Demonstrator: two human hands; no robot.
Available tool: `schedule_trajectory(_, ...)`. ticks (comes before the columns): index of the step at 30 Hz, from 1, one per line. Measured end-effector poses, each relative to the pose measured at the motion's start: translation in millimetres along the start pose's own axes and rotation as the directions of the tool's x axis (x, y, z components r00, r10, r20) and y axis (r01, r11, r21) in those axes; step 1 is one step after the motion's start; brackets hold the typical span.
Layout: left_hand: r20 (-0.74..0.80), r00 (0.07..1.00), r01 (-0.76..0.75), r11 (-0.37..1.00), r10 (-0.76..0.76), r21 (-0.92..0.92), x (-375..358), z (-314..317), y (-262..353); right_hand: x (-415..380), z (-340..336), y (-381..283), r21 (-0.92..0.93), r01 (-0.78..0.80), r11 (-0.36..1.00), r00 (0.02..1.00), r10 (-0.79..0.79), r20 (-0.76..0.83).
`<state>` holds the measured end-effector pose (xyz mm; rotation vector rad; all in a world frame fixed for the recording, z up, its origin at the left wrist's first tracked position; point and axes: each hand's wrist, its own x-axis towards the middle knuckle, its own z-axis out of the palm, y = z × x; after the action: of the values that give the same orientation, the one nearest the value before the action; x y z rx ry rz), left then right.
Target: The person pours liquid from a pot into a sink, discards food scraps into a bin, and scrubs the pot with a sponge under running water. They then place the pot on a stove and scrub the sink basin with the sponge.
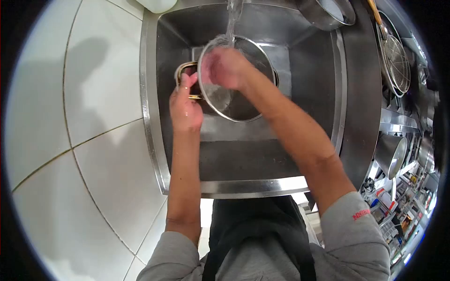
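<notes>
A round metal pot (243, 110) is held tilted inside the steel sink, under running water (231, 21). My left hand (186, 104) grips the pot's brass-coloured side handle (180, 70) at its left, fingers wrapped round it. Inside the pot, near the upper left of its wall, is my right hand (225, 68). It is smeared by motion, so its fingers and anything in them cannot be made out. Water splashes beside it and wets the pot's inner wall.
The sink's steel rim (253, 187) runs along the front. A metal pan (330, 13) sits at the back right corner, and a white container (158, 3) at the back left. Wire strainers (396, 63) and another pot (391, 154) are at the right. White tiles (105, 93) cover the left side.
</notes>
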<state>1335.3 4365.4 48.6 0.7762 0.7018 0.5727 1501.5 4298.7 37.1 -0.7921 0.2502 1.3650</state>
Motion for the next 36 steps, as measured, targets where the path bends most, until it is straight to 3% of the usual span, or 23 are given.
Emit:
schedule_trajectory(2,0.063,0.998,-0.007,1.0,0.008,-0.004,-2,9,17,-23,-17,-17,-0.472,0.236,0.849,0.943,-0.318,-0.1)
schedule_trajectory(5,0.133,0.986,-0.116,0.988,0.102,0.097,-9,42,37,-60,-67,-36,-0.935,0.289,0.207,0.717,-0.694,0.067)
schedule_trajectory(7,0.194,0.974,-0.143,0.98,0.115,0.135,-1,56,36,-47,-118,-48,-0.662,0.303,0.686,0.598,-0.677,-0.428)
schedule_trajectory(8,0.223,0.962,-0.202,0.962,0.159,0.184,1,64,38,-47,-120,-44,-0.57,0.302,0.764,0.597,-0.618,-0.512)
schedule_trajectory(10,0.258,0.949,-0.258,0.921,0.184,0.292,2,83,48,-50,-127,-39,-0.368,0.303,0.879,0.584,-0.477,-0.657)
schedule_trajectory(11,0.258,0.952,-0.253,0.9,0.165,0.356,3,88,52,-47,-135,-34,-0.431,0.24,0.87,0.576,-0.485,-0.657)
schedule_trajectory(12,0.295,0.913,-0.392,0.804,0.281,0.447,11,91,50,-39,-146,-25,-0.491,0.176,0.853,0.569,-0.496,-0.656)
schedule_trajectory(13,0.326,0.901,-0.422,0.75,0.286,0.51,9,98,55,-29,-166,-14,-0.544,0.111,0.832,0.561,-0.504,-0.657)
schedule_trajectory(14,0.301,0.914,-0.396,0.761,0.272,0.514,9,106,54,4,-223,8,-0.861,-0.098,0.5,0.576,-0.677,-0.459)
schedule_trajectory(15,0.277,0.925,-0.371,0.77,0.26,0.519,9,113,52,31,-271,26,-0.962,-0.271,0.038,0.646,-0.733,-0.211)
schedule_trajectory(16,0.3,0.924,-0.363,0.787,0.235,0.499,13,114,52,23,-260,41,-0.944,-0.329,0.03,0.678,-0.688,-0.258)
schedule_trajectory(17,0.219,0.947,-0.317,0.779,0.234,0.54,9,128,52,19,-245,60,-0.924,-0.381,0.019,0.705,-0.641,-0.303)
schedule_trajectory(18,0.136,0.962,-0.271,0.77,0.237,0.578,-1,148,55,26,-248,69,-0.895,-0.437,-0.093,0.731,-0.616,-0.293)
schedule_trajectory(20,0.151,0.932,-0.337,0.631,0.331,0.698,3,149,51,44,-260,92,-0.801,-0.509,-0.315,0.787,-0.547,-0.284)
schedule_trajectory(22,0.165,0.905,-0.368,0.531,0.391,0.763,11,143,45,47,-257,103,-0.785,-0.585,-0.204,0.676,-0.657,-0.333)
schedule_trajectory(23,0.011,0.984,-0.154,0.819,0.178,0.552,34,135,49,48,-259,111,-0.773,-0.619,-0.141,0.614,-0.7,-0.364)
schedule_trajectory(25,0.271,0.947,-0.28,0.86,0.174,0.427,35,119,43,83,-324,133,-0.903,-0.336,0.269,0.569,-0.706,-0.422)
schedule_trajectory(27,0.381,0.906,-0.319,0.891,0.187,0.323,33,114,39,88,-341,136,-0.946,-0.209,0.247,0.571,-0.754,-0.323)
schedule_trajectory(29,0.372,0.91,-0.296,0.915,0.182,0.275,32,115,40,67,-317,124,-0.942,-0.285,-0.175,0.639,-0.767,-0.051)
schedule_trajectory(31,0.383,0.909,-0.264,0.94,0.167,0.215,34,112,42,61,-306,116,-0.983,0.095,0.157,0.56,-0.825,-0.077)
schedule_trajectory(33,0.356,0.917,-0.268,0.937,0.177,0.224,41,110,40,46,-297,116,-0.964,0.238,0.115,0.543,-0.839,0.034)
schedule_trajectory(35,0.298,0.929,-0.301,0.914,0.218,0.272,44,113,34,-1,-247,104,-0.948,0.146,-0.284,0.599,-0.737,0.313)
schedule_trajectory(36,0.279,0.932,-0.308,0.91,0.23,0.278,43,114,32,-1,-254,107,-0.946,0.079,-0.314,0.656,-0.698,0.287)
